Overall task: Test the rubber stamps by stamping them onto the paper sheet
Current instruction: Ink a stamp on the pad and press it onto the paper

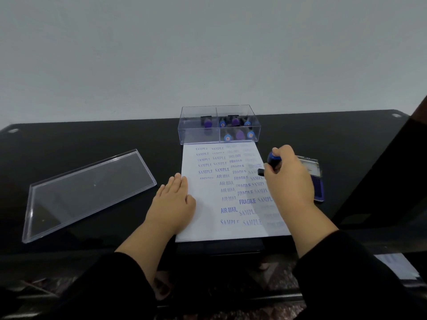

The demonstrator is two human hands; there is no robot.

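A white paper sheet (208, 204) lies on the black table, covered with blue prints reading SAMPLE, AIR MAIL and FRAGILE. My left hand (173, 199) rests flat on the sheet's left edge, fingers together. My right hand (288, 179) grips a rubber stamp (273, 160) with a blue handle; its black base pokes out over the sheet's right side. I cannot tell whether the base touches the paper. Several more stamps (238, 132) with purple and blue tops stand in a clear box (198, 135) just beyond the sheet.
The box's clear lid (87, 192) lies on the table (69, 139) to the left. An open blue ink pad (316, 179) sits right of the sheet, partly behind my right hand. A pale wall rises behind the table. The table's front edge is near my arms.
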